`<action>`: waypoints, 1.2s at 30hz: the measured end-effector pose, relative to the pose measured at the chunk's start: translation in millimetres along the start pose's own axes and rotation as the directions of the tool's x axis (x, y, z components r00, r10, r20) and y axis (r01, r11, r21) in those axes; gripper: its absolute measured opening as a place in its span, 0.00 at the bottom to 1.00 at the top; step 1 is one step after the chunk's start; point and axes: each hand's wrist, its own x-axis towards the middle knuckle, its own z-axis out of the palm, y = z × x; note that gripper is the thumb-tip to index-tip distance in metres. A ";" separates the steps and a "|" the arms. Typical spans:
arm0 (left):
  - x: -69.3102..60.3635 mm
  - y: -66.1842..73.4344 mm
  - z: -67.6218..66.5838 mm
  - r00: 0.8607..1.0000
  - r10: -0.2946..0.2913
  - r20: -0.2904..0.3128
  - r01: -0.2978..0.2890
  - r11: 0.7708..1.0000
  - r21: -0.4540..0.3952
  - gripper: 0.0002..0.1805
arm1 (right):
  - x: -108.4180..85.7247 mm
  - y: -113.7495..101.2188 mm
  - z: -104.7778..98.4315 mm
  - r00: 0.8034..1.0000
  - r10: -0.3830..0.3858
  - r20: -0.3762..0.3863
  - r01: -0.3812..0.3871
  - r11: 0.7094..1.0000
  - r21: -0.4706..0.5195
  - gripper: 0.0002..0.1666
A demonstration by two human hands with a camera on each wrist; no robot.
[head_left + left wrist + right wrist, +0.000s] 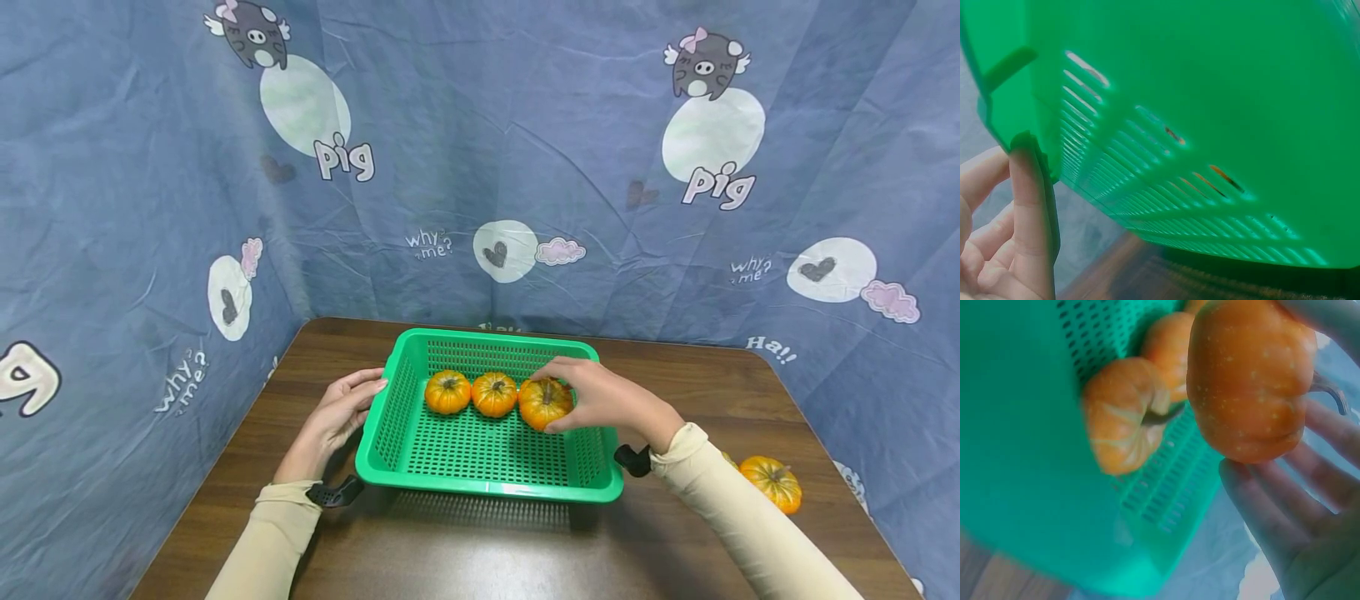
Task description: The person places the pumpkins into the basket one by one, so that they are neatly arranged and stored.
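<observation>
A green plastic basket (487, 487) with slotted walls sits on the table. My left hand (341, 414) holds its left rim; in the left wrist view one finger (1027, 212) lies against the rim edge. Over the right part of the basket my right hand (600, 396) grips a small orange pumpkin (543, 406) between thumb and fingers, its stem showing. In the right wrist view this pumpkin (1250, 381) is held above the others. Two pumpkins, one on the left (447, 392) and one in the middle (494, 394), rest inside. Another pumpkin (1125, 415) shows below the held one in the right wrist view.
On the table's right side lies another orange pumpkin (772, 483), with part of one more (727, 458) behind my right sleeve. The brown wooden table (465, 558) meets a blue printed cloth (600, 150) at the back and sides.
</observation>
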 end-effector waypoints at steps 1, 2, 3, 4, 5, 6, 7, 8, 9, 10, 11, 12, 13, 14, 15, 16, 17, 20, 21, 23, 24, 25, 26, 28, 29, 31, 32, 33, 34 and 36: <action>0.0 0.0 0.2 1.000 0.001 -0.002 -0.001 1.000 0.001 0.13 | 2.8 -1.4 1.3 1.000 -0.013 0.008 0.013 1.000 -0.003 0.38; 0.1 -0.1 0.3 1.000 0.002 -0.003 -0.002 1.000 0.002 0.12 | 5.7 -2.6 2.8 1.000 -0.022 0.018 0.022 1.000 -0.008 0.39; 0.2 -0.2 0.3 1.000 0.003 -0.005 -0.003 1.000 0.003 0.12 | 8.3 -4.0 4.6 0.999 -0.031 0.028 0.031 0.999 -0.015 0.39; 0.2 -0.2 0.3 1.000 0.003 -0.004 -0.003 1.000 0.003 0.12 | 11.2 -5.2 6.5 0.999 -0.036 0.040 0.037 0.999 -0.020 0.39; 0.2 -0.3 0.2 1.000 0.003 -0.004 -0.003 1.000 0.002 0.12 | 14.0 -7.1 8.4 0.998 -0.037 0.053 0.038 0.999 -0.029 0.39; 0.2 -0.4 0.1 1.000 0.004 -0.003 -0.004 1.000 0.001 0.12 | 16.8 -8.7 10.5 0.997 -0.039 0.067 0.042 0.998 -0.038 0.39; 0.0 -0.4 0.0 1.000 0.004 -0.003 -0.004 1.000 0.001 0.12 | 19.3 -10.6 12.4 0.996 -0.042 0.079 0.045 0.998 -0.045 0.40; -0.1 -0.3 0.0 1.000 0.003 -0.001 -0.003 1.000 0.000 0.12 | 21.9 -12.2 14.6 0.995 -0.038 0.090 0.042 0.998 -0.046 0.40; -0.3 -0.3 0.0 1.000 0.003 0.000 -0.003 1.000 0.000 0.12 | 24.4 -14.1 16.7 0.994 -0.039 0.098 0.044 0.998 -0.053 0.40; -0.4 -0.3 0.1 1.000 0.002 0.001 -0.002 1.000 0.000 0.12 | 27.1 -15.7 18.5 0.994 -0.039 0.105 0.045 0.997 -0.057 0.40; -0.5 -0.2 0.2 1.000 0.003 0.003 -0.003 1.000 0.001 0.12 | 29.5 -17.4 20.3 0.993 -0.041 0.109 0.048 0.997 -0.059 0.40; -0.5 -0.2 0.3 1.000 0.004 0.003 -0.004 1.000 0.003 0.12 | 31.9 -18.6 21.9 0.993 -0.043 0.114 0.051 0.997 -0.063 0.41; -0.4 -0.2 0.3 1.000 0.004 0.004 -0.004 1.000 0.004 0.12 | 34.3 -19.8 23.4 0.992 -0.045 0.117 0.053 0.996 -0.067 0.41; -0.3 -0.2 0.3 1.000 0.006 0.005 -0.006 1.000 0.005 0.12 | 36.6 -20.9 24.7 0.992 -0.048 0.120 0.057 0.996 -0.070 0.41; -0.2 -0.2 0.2 1.000 0.007 0.006 -0.007 1.000 0.006 0.12 | 38.9 -22.1 26.0 0.991 -0.050 0.123 0.060 0.995 -0.077 0.41; 0.0 -0.2 0.0 1.000 0.008 0.006 -0.008 1.000 0.006 0.12 | 41.3 -23.4 27.0 0.990 -0.053 0.127 0.063 0.995 -0.077 0.41; 0.2 -0.2 -0.1 1.000 0.009 0.008 -0.009 1.000 0.007 0.12 | 43.5 -24.7 28.0 0.990 -0.055 0.132 0.066 0.995 -0.080 0.41; 0.7 -0.5 -0.6 1.000 0.010 0.009 -0.010 1.000 0.006 0.12 | 50.3 -29.8 30.7 0.987 -0.063 0.150 0.076 0.993 -0.086 0.40; 0.8 -0.6 -0.7 1.000 0.010 0.010 -0.010 1.000 0.006 0.11 | 52.5 -31.7 31.6 0.985 -0.065 0.157 0.079 0.993 -0.085 0.40; 0.8 -0.9 -1.0 1.000 0.012 0.011 -0.012 1.000 0.006 0.11 | 57.2 -35.6 33.8 0.983 -0.076 0.167 0.092 0.992 -0.088 0.39; 0.7 -0.9 -1.1 1.000 0.012 0.010 -0.012 1.000 0.005 0.11 | 59.7 -36.6 35.5 0.982 -0.082 0.172 0.098 0.991 -0.087 0.39; 0.6 -0.8 -1.0 1.000 0.013 0.010 -0.013 1.000 0.006 0.12 | 62.0 -37.7 37.3 0.981 -0.086 0.176 0.102 0.991 -0.083 0.39; 0.5 -0.7 -1.0 1.000 0.014 0.011 -0.015 1.000 0.005 0.12 | 64.4 -38.5 39.4 0.979 -0.092 0.180 0.108 0.991 -0.081 0.38; -0.1 -0.4 -1.0 1.000 0.017 0.011 -0.017 1.000 0.007 0.12 | 69.3 -40.4 43.5 0.977 -0.099 0.190 0.117 0.990 -0.084 0.38; -0.3 -0.2 -1.1 1.000 0.017 0.013 -0.017 1.000 0.010 0.12 | 71.7 -41.6 45.2 0.975 -0.100 0.198 0.119 0.989 -0.084 0.38; -0.8 0.2 -0.9 1.000 0.019 0.010 -0.019 1.000 0.013 0.12 | 76.6 -44.5 48.3 0.972 -0.098 0.215 0.121 0.988 -0.095 0.38; -1.1 0.3 -0.8 1.000 0.021 0.007 -0.021 1.000 0.011 0.11 | 79.2 -46.4 49.5 0.969 -0.097 0.225 0.124 0.986 -0.109 0.38; -1.2 0.4 -0.7 1.000 0.020 0.008 -0.020 1.000 0.013 0.11 | 81.9 -48.5 50.5 0.967 -0.098 0.234 0.128 0.985 -0.119 0.38; -1.2 0.5 -0.7 1.000 0.020 0.006 -0.020 1.000 0.011 0.11 | 84.5 -50.1 51.9 0.965 -0.100 0.242 0.134 0.982 -0.130 0.38; -1.2 0.9 0.0 1.000 0.020 0.002 -0.020 1.000 0.006 0.11 | 89.4 -53.2 55.0 0.962 -0.107 0.253 0.148 0.977 -0.153 0.38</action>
